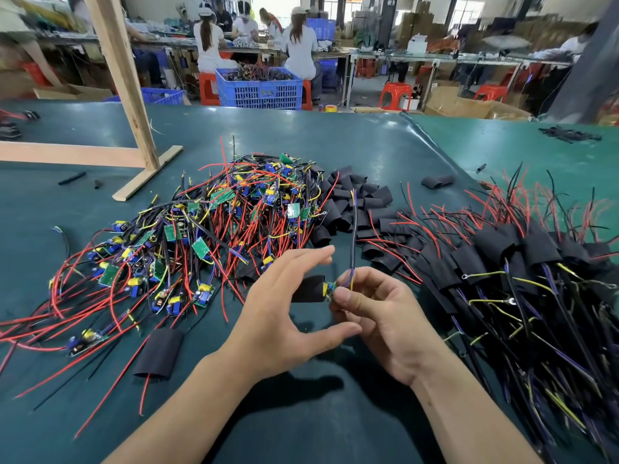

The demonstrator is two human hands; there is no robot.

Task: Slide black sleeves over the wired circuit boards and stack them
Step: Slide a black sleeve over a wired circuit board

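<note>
My right hand (378,316) pinches the exposed end of a circuit board (330,289) where its purple and yellow wires (352,236) leave it, thumb and forefinger clamped there so the board stays steady and the leads stand up out of the way. A black sleeve (308,289) already covers most of that board; only a green corner shows at the sleeve's mouth. My left hand (288,313) sits just beside the sleeve with its fingers (318,254) spread apart and holding nothing I can see. I judge it is placed to push the sleeve the rest of the way on, or has just let it go; I cannot tell which.

The layout on the green surface (368,145) follows the job. The bare wired boards (207,229) are heaped toward its left side, within reach of the left hand. Loose empty sleeves (355,202) lie in a pile beyond my hands, toward the far edge, between the two heaps. The finished sleeved boards (502,259) are stacked along the right side, so the right hand can lay this one down there. One stray sleeve (159,353) with a red wire poking from it lies near the front edge, left of my arms.

The only container I see clearly is a blue crate (259,87) on the floor past the far edge, filled with tangled wired parts.
</note>
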